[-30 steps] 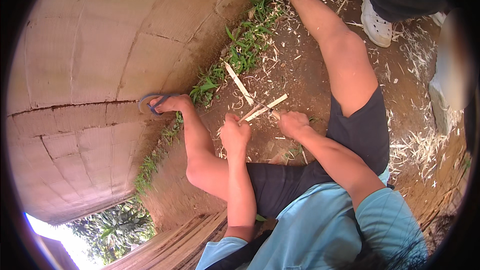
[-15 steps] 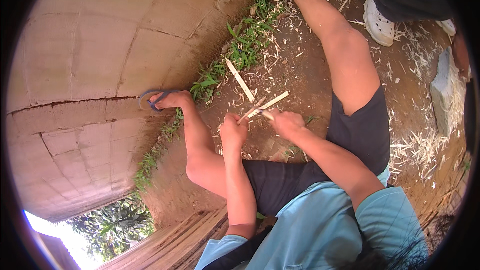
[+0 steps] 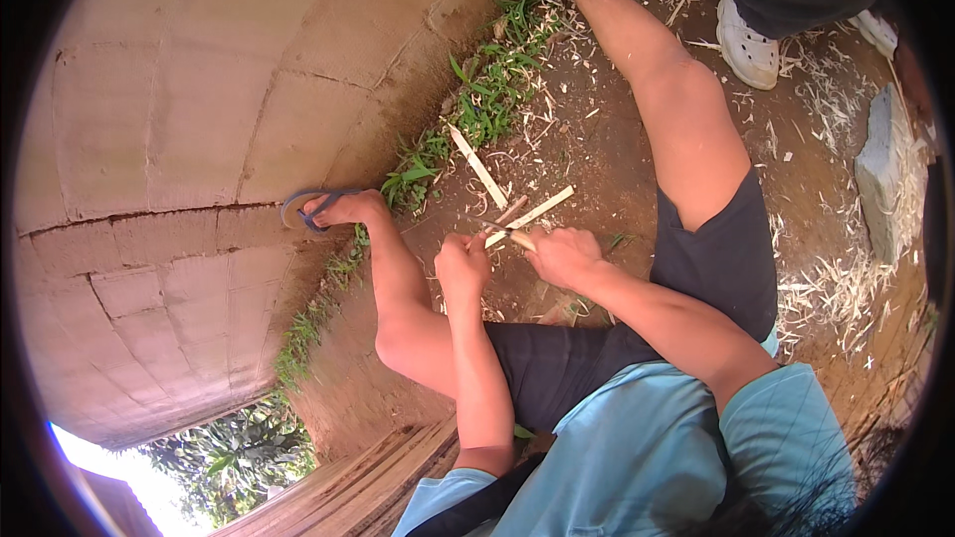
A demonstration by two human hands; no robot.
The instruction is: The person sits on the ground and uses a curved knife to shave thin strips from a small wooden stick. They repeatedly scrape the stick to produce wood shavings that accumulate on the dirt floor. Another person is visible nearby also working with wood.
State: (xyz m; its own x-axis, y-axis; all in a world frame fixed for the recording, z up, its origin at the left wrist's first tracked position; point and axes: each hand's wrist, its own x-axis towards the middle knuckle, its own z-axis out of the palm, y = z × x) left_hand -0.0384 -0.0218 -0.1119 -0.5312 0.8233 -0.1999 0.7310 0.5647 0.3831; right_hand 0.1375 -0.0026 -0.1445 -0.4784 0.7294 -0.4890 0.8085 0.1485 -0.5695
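Observation:
My left hand point(image 3: 464, 265) is closed round a short brown wooden stick point(image 3: 512, 209), whose free end points away from me. My right hand point(image 3: 564, 257) grips a knife point(image 3: 520, 238) by its pale handle. The knife's thin dark blade crosses the stick just beyond my left fingers; whether its edge touches the wood is too small to tell. Beneath and beyond my hands, a pale pointed stake point(image 3: 477, 167) and a second pale strip of wood point(image 3: 549, 203) lie on the dirt.
A block wall point(image 3: 209, 129) with weeds point(image 3: 487, 104) along its foot stands at the left. Wood shavings point(image 3: 836, 298) litter the ground. At the right are a grey stone block point(image 3: 877, 179) and another person's white clog point(image 3: 744, 40). My bent legs frame the spot.
My right hand and the knife have shifted slightly left, bringing the blade nearer my left hand. The two pale pieces on the ground stay put.

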